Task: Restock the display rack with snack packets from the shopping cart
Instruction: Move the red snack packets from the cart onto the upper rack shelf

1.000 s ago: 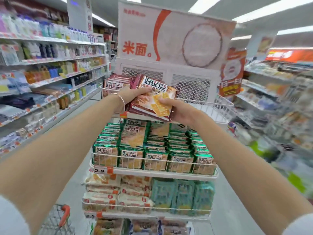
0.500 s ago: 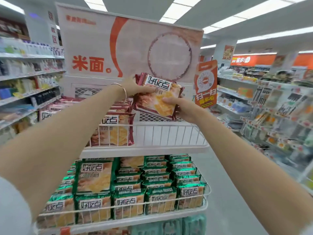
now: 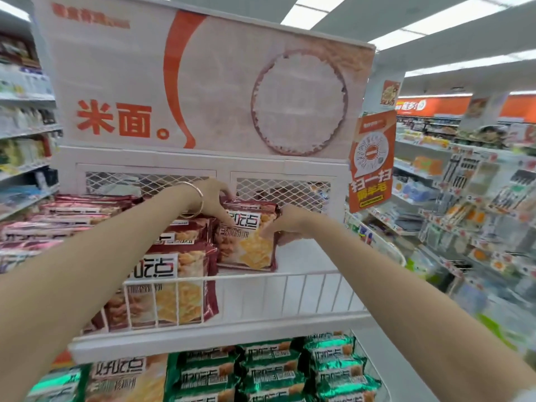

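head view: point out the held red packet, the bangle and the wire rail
red packet point(image 3: 255, 250), head view, cracker picture on its front
bangle point(image 3: 202, 202), head view, band's outer edge
wire rail point(image 3: 290, 274), head view, top bar right of the packets

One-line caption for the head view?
Left hand and right hand hold a red cracker packet on the rack's top shelf beside stacked red packets.

Orange promotional placard point(image 3: 372, 161) hung at right, stocked store shelves point(image 3: 26, 134) seen left (blurred), ceiling light panels point(image 3: 322, 7) lit overhead
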A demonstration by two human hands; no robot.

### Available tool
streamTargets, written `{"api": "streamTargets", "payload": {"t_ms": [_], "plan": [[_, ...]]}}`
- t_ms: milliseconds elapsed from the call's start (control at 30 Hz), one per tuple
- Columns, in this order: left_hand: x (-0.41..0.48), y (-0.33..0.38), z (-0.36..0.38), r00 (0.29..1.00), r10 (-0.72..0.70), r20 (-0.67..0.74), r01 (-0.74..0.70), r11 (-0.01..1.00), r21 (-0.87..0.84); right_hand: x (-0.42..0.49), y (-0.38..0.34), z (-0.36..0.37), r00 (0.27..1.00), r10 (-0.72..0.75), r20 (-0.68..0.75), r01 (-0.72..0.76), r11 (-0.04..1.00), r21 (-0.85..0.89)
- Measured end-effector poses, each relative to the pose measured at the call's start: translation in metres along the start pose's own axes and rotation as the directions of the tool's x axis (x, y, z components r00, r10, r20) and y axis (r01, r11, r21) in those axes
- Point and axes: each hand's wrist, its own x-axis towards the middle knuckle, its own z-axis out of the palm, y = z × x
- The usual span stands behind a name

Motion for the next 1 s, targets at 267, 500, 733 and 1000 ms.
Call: {"api": "streamTargets", "payload": {"t_ms": [267, 500, 733, 1000], "plan": [[-0.001, -0.003, 0.007, 0.998, -0.036, 0.054, 0.028, 0.99, 0.139, -0.007, 0.005, 0.003, 0.985, -0.17, 0.019, 0.168, 0.984, 0.062], [-0.007, 0.01, 0.008, 0.996, -0.088, 0.035, 0.08, 0.98, 0.183, -0.007, 0.002, 0.012, 0.987, -0.161, 0.003, 0.149, 0.901, -0.406], [-0.066, 0.01, -0.03, 0.981, -0.123, -0.148, 0.109, 0.989, -0.1, -0.058, -0.016, 0.028, 0.918, -0.358, -0.172, 0.206, 0.8, -0.564], [-0.191, -0.021, -0.024, 0.943, -0.224, -0.247, 0.231, 0.973, 0.0, -0.135, -0.02, 0.087, 0.87, -0.45, -0.204, 0.238, 0.744, -0.624]]}}
